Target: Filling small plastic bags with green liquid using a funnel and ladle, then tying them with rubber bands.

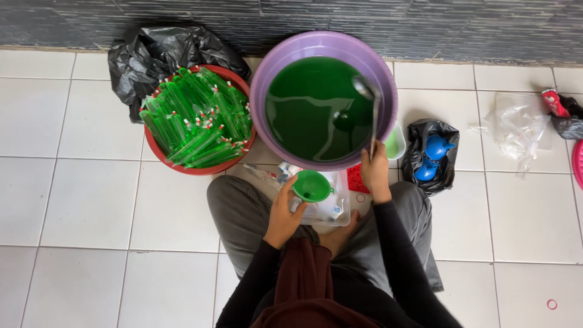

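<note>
Our right hand (375,173) grips a ladle (370,106) over the purple basin (388,91) of green liquid at upper centre; our left hand (284,212) pinches the green funnel (311,186) (mid-frame, lap-level). We judge a tilted funnel would spill liquid.

My left hand (285,212) covers whatever sits beneath the green funnel (311,186) (contents not discernible). The ladle (368,97) bowl is blurred. A pink object (577,163) is cut off at the right edge.
</note>
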